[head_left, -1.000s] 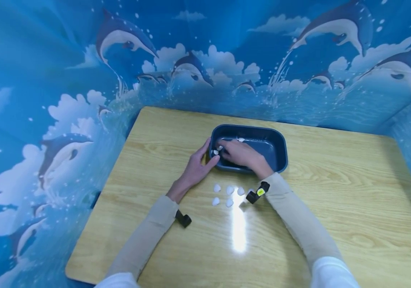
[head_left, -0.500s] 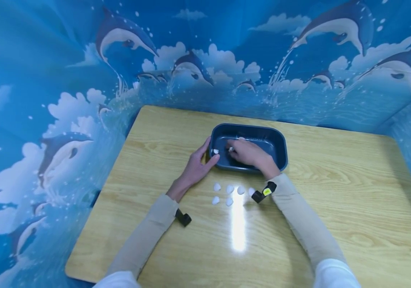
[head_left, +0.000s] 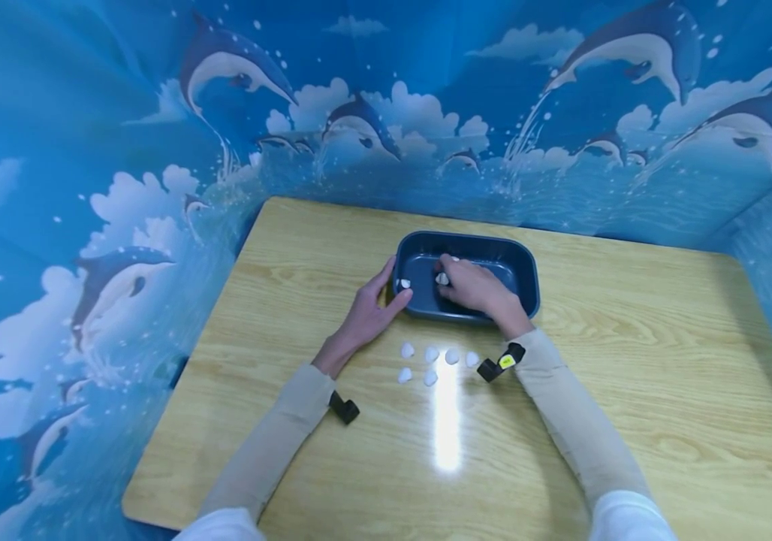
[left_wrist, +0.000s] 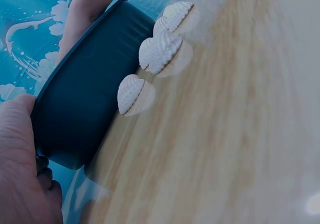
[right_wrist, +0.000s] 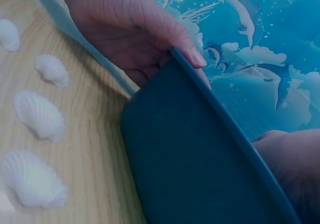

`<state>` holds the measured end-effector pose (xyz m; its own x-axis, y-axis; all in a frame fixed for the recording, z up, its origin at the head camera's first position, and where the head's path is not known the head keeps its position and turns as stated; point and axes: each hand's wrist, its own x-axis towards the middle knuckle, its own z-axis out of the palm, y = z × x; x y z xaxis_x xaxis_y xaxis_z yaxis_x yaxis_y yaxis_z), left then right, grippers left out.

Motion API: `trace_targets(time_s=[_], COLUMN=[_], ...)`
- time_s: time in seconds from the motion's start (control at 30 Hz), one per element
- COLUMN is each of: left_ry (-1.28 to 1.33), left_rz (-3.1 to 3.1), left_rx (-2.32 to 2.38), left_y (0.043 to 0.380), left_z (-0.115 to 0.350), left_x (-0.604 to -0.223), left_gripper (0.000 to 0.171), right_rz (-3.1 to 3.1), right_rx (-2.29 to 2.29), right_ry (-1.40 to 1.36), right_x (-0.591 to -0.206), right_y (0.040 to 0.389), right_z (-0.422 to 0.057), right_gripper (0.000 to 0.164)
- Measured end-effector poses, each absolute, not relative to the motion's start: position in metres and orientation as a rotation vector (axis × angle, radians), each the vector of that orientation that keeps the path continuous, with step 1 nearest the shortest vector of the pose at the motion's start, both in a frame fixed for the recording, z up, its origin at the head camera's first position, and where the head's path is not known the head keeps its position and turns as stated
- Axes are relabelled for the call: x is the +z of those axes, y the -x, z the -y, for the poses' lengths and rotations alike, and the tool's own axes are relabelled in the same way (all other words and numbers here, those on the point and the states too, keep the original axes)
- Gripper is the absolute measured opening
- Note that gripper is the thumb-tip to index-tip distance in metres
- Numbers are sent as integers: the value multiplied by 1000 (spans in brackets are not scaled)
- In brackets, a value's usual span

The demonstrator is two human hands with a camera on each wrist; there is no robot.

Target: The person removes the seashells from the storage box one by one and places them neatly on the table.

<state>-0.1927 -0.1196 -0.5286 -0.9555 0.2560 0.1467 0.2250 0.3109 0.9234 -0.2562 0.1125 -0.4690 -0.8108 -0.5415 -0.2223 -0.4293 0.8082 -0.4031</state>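
Note:
A dark blue rectangular basin (head_left: 528, 282) stands on the table. My left hand (head_left: 367, 315) grips its left end, thumb at the rim; the right wrist view shows this left hand (right_wrist: 135, 31) from the side. Inside the basin, my right hand (head_left: 472, 288) pinches a white seashell (head_left: 442, 279) above the floor. Another white seashell (head_left: 405, 284) lies in the left corner by my left thumb. A bit of white (head_left: 455, 259) shows at the far wall, mostly behind my right hand. The basin's wall hides the right fingers in both wrist views.
Several white ribbed seashells (head_left: 432, 353) lie in two rows on the wooden table (head_left: 629, 376), in front of the basin. One of them is the seashell (left_wrist: 131, 94) in the left wrist view. A dolphin-print curtain (head_left: 386, 173) hangs behind the table.
My right hand has moved right from the basin's left end, now with a seashell between its fingers. My left hand has stayed at the basin's left end.

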Motion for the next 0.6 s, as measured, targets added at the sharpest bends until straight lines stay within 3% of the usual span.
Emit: trace_targets(time_s=[0.6], left_ry=[-466], left_rz=[-2511], left_rx=[1797], left_y=[194], left_z=[119], left_x=[-531], left_gripper=[78], right_rz=[-2716], right_rx=[-450], right_ry=[724], right_x=[-468], right_y=[254], right_z=[-123], right_gripper=[22])
